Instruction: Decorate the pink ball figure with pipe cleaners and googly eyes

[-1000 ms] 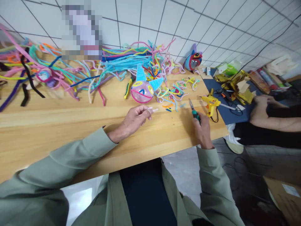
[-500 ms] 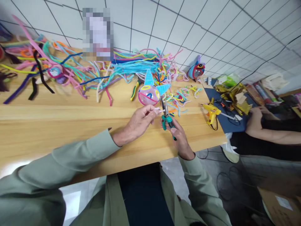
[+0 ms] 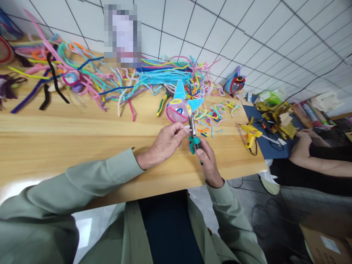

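My right hand (image 3: pixel 207 159) is wrapped round the green and black handles of a pair of pliers (image 3: pixel 194 141). Their jaws point away from me and look closed, at the end of a short pale pipe cleaner (image 3: pixel 187 128). My left hand (image 3: pixel 167 141) pinches that pale piece between thumb and fingers, so most of it is hidden. Just beyond the jaws lies a clear round ornament (image 3: pixel 177 113) with pink, yellow and blue pipe-cleaner trim. Two light blue ribbed fins (image 3: pixel 180 91) stick out from it.
Bundles of coloured pipe cleaners (image 3: pixel 165 76) line the wall side. Cut scraps (image 3: pixel 217 112) lie to the right of the ornament. Yellow-green handled pliers (image 3: pixel 162 104) rest behind. A yellow glue gun (image 3: pixel 250 134) lies at the table's right, near another person's arm (image 3: pixel 310 152).
The pliers' jaws have closed from a spread position onto the pale pipe cleaner. The view has shifted slightly, while my left hand keeps its pinch.
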Demonstrator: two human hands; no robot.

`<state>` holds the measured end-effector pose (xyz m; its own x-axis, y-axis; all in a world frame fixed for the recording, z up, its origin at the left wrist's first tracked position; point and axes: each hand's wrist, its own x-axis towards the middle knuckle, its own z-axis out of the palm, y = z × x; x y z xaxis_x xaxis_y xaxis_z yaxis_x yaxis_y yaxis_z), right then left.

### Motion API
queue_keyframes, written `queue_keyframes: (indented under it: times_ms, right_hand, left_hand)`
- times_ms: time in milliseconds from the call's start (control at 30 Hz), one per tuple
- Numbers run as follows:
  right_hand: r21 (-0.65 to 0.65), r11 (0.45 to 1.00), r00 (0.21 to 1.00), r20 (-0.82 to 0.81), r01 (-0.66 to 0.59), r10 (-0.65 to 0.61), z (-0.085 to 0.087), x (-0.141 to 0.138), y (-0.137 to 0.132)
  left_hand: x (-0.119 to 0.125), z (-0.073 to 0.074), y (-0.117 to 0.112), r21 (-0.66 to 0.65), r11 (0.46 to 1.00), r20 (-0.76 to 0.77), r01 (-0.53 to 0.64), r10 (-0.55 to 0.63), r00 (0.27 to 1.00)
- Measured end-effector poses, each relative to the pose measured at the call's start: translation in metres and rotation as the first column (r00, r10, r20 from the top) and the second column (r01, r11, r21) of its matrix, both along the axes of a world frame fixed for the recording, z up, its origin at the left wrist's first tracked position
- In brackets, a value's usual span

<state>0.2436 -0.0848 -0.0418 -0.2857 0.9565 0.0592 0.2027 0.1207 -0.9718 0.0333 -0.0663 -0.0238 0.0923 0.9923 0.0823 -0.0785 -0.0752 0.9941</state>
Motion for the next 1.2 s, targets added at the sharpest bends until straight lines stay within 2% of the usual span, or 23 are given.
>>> queue_keyframes:
  times_ms: [167,600,700,767,833,933,1000,1067,1133,1200]
  right_hand:
    - [0.014,1.000,1.000,0.018,0.014,-0.015,-0.001,0.000,0.001]
    - [0.235,0.968,0.972,0.194,0.088,-0.136,-0.013,-0.003,-0.003]
    - [0.245,0.964,0.966,0.206,0.107,-0.160,-0.010,0.012,-0.001]
    - [0.244,0.960,0.946,0.255,0.139,-0.202,-0.007,0.035,0.005]
    - [0.271,0.933,0.877,0.354,0.237,-0.326,-0.006,0.067,0.014]
    - [0.349,0.855,0.669,0.532,0.385,-0.519,-0.010,0.119,0.033]
    - [0.404,0.819,0.531,0.625,0.407,-0.572,-0.016,0.145,0.046]
    - [0.445,0.811,0.443,0.682,0.380,-0.581,-0.022,0.158,0.056]
    - [0.510,0.796,0.409,0.683,0.326,-0.605,-0.024,0.156,0.059]
    - [0.597,0.762,0.465,0.616,0.250,-0.636,-0.021,0.139,0.053]
  left_hand:
    - [-0.001,-0.002,0.001,-0.003,1.000,-0.020,0.001,-0.001,1.000]
    - [0.000,-0.003,0.001,0.032,0.999,-0.049,0.015,-0.013,0.999]
    - [0.002,-0.003,0.001,0.005,0.999,-0.030,0.038,-0.038,0.999]
    - [0.002,-0.003,0.001,-0.033,0.997,0.000,0.063,-0.063,0.998]
    - [0.002,-0.003,0.001,-0.089,0.992,0.036,0.086,-0.083,0.996]
    - [0.002,-0.004,0.003,-0.199,0.975,0.069,0.098,-0.086,0.994]
    - [0.003,-0.004,0.004,-0.250,0.963,0.075,0.102,-0.086,0.993]
    - [0.003,-0.004,0.005,-0.265,0.958,0.102,0.107,-0.083,0.991]
    - [0.003,-0.003,0.004,-0.265,0.957,0.135,0.116,-0.083,0.987]
    - [0.002,-0.002,0.002,-0.268,0.953,0.144,0.139,-0.103,0.984]
